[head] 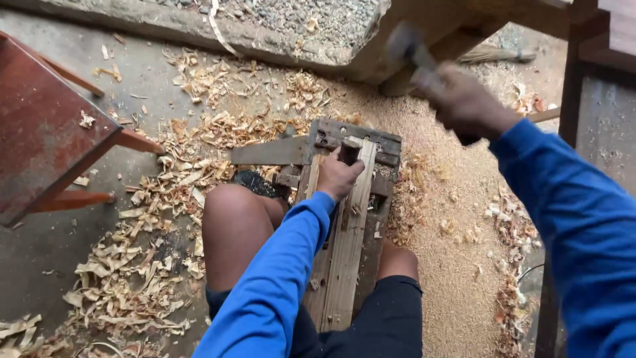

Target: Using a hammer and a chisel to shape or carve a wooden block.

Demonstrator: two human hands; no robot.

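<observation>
R hand point(467, 103) raised w/ hammer point(411, 50); shavings point(152, 219), red stool point(40, 132) nearby.

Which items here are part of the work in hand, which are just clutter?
In use:
- left hand pressing on the light wood strip
- right hand raised with the hammer, blurred
- wooden frame under the strip

Lying about:
- wood shavings
- sawdust
- reddish stool
- concrete slab
</observation>
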